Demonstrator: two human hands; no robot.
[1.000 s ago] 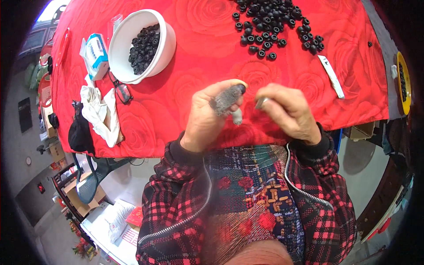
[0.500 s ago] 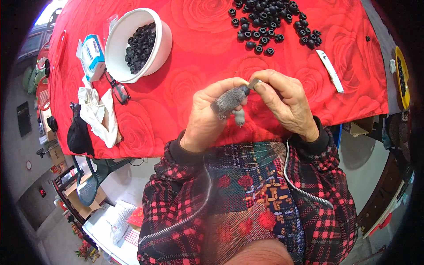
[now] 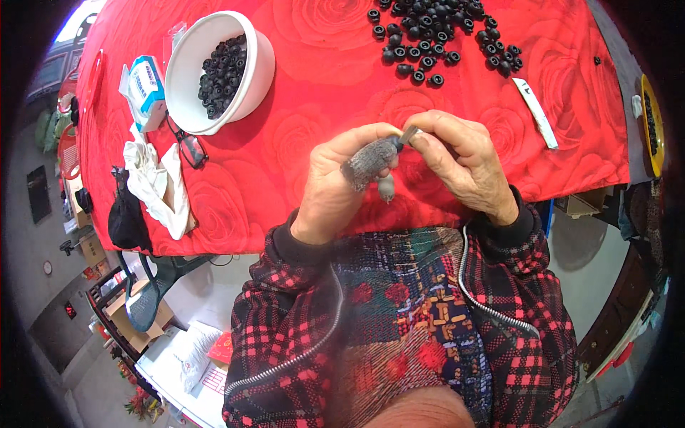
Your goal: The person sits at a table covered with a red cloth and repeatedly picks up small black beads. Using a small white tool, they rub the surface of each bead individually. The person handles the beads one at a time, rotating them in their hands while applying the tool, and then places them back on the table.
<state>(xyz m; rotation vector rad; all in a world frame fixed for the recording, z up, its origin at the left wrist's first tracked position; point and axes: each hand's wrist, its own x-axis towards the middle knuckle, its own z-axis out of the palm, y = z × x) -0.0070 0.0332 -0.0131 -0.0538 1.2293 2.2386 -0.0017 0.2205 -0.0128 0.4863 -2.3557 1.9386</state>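
Note:
My left hand (image 3: 332, 175) is closed over the near part of the red-covered table (image 3: 314, 93). Worn grey fuzzy coverings (image 3: 367, 165) show about its curled fingers. Between its thumb and fingers sits a small black rubbery part (image 3: 397, 143), mostly hidden. My right hand (image 3: 464, 160) pinches a short, thin, flat blade (image 3: 409, 134) between thumb and index finger. The blade's end meets the black part or lies right against it; the exact contact is too small to tell. Both hands are close together, in front of my chest.
A white bowl (image 3: 258, 85) with black parts stands at left, near a blue-white box (image 3: 148, 93), glasses (image 3: 193, 150), white cloth (image 3: 175, 189) and black cloth (image 3: 128, 214). Loose black parts (image 3: 426, 46) are heaped at the far side. A white strip-shaped packet (image 3: 535, 114) lies right.
Hardly anything differs. Both hands keep their grip, with only a slight shift of the left fingers and the blade. The whole view has moved a little.

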